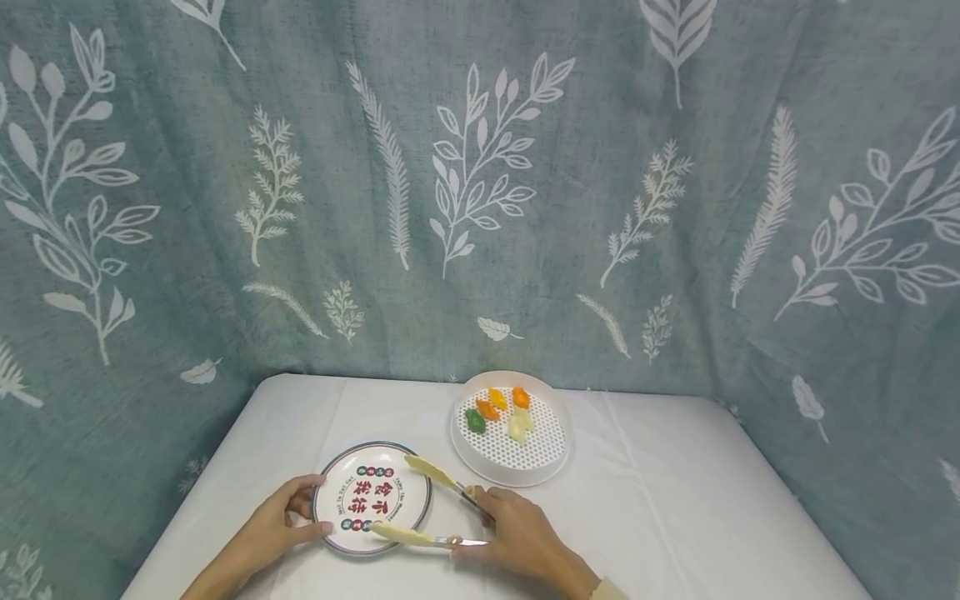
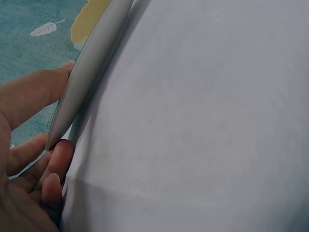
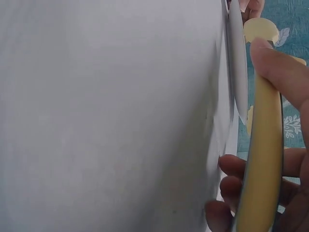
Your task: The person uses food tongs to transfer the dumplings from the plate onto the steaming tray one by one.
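A white plate (image 1: pixel 375 454) with a blue rim and red characters lies on the left part of the table. My left hand (image 1: pixel 273 521) grips its left edge; the left wrist view has the thumb on one face of the plate (image 2: pixel 91 72) and fingertips at the other. My right hand (image 1: pixel 521 529) holds tongs (image 1: pixel 405 534) with pale yellow ends. The two arms of the tongs are spread apart, their ends overlapping the plate in the head view, nothing between them. In the right wrist view, the thumb lies along one yellow tong arm (image 3: pixel 265 145), with curled fingers opposite.
Behind the plate, to its right, stands a round white tray (image 1: pixel 551 417) with a perforated base. Several small pieces lie in it: green (image 1: pixel 476 421), orange (image 1: pixel 488 409), yellow (image 1: pixel 497 398) and pale cream (image 1: pixel 519 426). A patterned teal curtain (image 1: pixel 525 317) surrounds the white-covered table (image 1: pixel 637 500).
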A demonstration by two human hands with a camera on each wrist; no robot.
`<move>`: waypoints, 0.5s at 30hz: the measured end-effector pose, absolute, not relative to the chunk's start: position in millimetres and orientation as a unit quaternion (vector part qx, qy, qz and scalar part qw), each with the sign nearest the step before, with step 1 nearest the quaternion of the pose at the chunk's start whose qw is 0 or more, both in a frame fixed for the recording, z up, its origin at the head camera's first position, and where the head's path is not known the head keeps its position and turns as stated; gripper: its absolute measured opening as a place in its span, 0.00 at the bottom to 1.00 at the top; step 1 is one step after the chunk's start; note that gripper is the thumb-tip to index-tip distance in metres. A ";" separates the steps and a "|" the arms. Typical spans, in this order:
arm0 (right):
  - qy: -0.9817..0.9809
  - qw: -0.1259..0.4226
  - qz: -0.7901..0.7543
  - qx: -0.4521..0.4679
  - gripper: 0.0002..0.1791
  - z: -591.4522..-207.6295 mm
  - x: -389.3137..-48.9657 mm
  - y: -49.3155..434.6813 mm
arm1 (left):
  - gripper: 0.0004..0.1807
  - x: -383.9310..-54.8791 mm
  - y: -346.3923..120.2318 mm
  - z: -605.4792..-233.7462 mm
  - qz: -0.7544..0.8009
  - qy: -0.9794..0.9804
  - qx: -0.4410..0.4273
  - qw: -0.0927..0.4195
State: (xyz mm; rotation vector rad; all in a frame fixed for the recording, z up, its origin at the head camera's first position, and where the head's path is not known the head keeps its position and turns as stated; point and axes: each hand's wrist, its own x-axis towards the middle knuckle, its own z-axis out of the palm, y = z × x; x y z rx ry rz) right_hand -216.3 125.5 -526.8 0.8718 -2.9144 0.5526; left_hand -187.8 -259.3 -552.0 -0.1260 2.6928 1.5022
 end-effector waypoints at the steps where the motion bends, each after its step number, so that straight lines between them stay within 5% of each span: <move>1: -0.944 0.023 0.174 0.280 0.55 -527.1 -215.5 125.3 | 0.50 -187.3 -259.6 -552.1 0.488 0.871 -0.042 0.029; 15: -0.946 0.007 0.170 0.277 0.52 -513.8 -215.0 134.2 | 0.43 -186.5 -266.1 -543.8 0.476 0.879 -0.022 0.031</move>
